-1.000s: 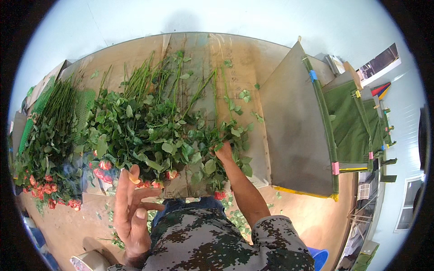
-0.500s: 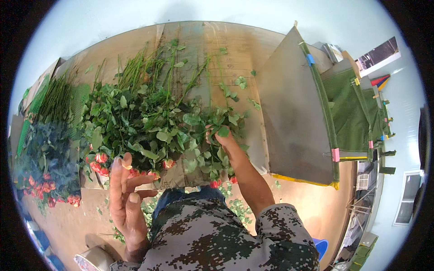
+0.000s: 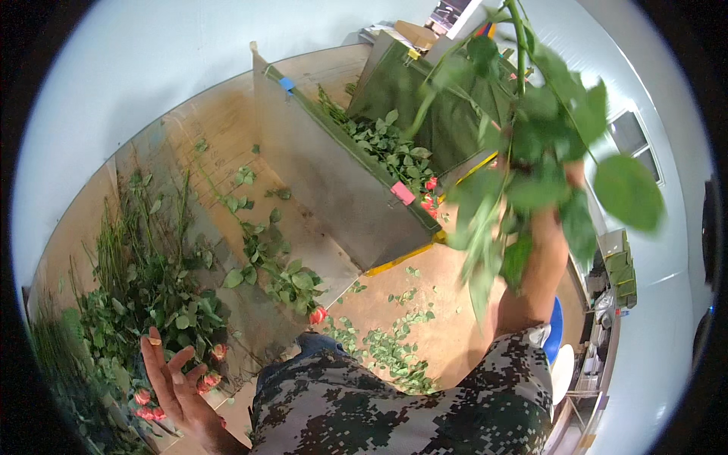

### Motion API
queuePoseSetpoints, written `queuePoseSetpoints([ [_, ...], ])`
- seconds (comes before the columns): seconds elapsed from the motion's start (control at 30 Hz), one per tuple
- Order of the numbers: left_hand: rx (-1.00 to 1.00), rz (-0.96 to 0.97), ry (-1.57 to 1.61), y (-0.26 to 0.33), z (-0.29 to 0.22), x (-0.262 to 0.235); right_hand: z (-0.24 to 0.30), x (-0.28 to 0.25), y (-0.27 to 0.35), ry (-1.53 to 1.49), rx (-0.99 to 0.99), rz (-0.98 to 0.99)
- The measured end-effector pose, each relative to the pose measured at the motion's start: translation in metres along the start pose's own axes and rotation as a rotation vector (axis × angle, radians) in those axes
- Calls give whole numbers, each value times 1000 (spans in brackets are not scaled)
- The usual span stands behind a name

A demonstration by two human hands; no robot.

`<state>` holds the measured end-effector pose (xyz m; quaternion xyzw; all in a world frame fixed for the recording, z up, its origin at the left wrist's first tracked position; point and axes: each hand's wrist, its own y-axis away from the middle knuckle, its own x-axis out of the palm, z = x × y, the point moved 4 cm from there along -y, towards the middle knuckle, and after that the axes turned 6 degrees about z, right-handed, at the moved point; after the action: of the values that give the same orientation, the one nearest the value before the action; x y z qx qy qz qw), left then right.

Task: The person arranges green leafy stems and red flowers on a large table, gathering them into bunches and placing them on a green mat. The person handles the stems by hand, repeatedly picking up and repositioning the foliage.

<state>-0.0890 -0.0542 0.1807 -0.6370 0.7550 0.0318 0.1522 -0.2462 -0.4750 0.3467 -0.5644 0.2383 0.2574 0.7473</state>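
My right hand is raised at the upper right, gripping a leafy rose stem. Broad leaves cover most of the fingers, and the stem's flower head is not visible. Low on the left, my left hand has its fingers spread and holds nothing. It is nearest to a heap of roses with red-pink blooms, whose stems point toward the far side of the table. One separate rose lies to the right of the heap, its bloom at the near edge.
A grey upright divider with green edging stands on the table. More roses lie beyond it, beside a green cloth partition. Fallen leaves litter the floor, and a blue bin stands at the right.
The view has swung right. My right hand has lifted the rose stem off the table and carried it up to the right. My left hand stays open, lower and farther left in view.
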Motion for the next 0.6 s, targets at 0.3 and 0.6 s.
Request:
queuePoseSetpoints([
  [0.3, -32, 122, -7, 4, 5, 22, -276, 170, 19, 78, 286, 117],
  [0.6, -137, 143, 250, 14, 34, -15, -282, 160, 197, -1138, 764, -126],
])
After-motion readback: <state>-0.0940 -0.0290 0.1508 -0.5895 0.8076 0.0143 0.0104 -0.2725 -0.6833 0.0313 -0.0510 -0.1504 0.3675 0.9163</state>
